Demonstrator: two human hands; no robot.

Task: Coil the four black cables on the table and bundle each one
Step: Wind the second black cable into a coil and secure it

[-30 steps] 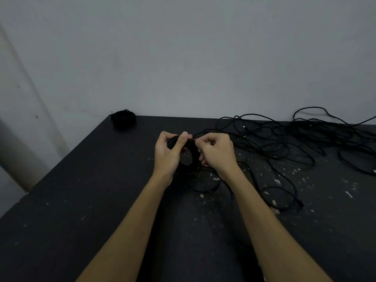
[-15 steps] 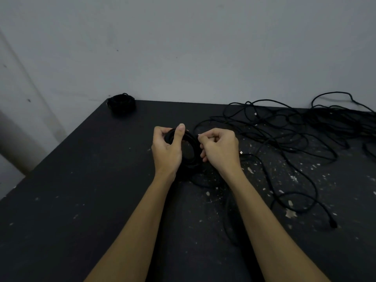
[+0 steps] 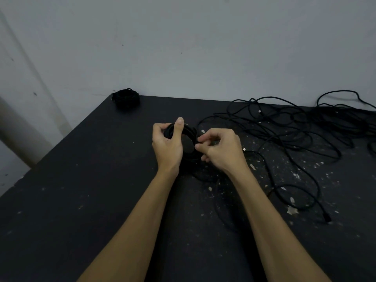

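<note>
A plain grey-white wall [image 3: 203,47] fills the whole upper half, matte and bare, marked only by a few small dark specks. At far left a paler vertical strip [image 3: 18,110] slants down, catching more light than the rest. Below sits a black table [image 3: 81,190], its back edge tight against the wall and its left edge running diagonally toward the lower left. Pale flecks and chips dot the tabletop, thickest toward the right. The light is dim, even and cool.

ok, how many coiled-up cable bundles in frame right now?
2. One finished bundle sits at the table's far left corner. One coil is held between the left hand and right hand. The loose tangle may hide others.
</note>
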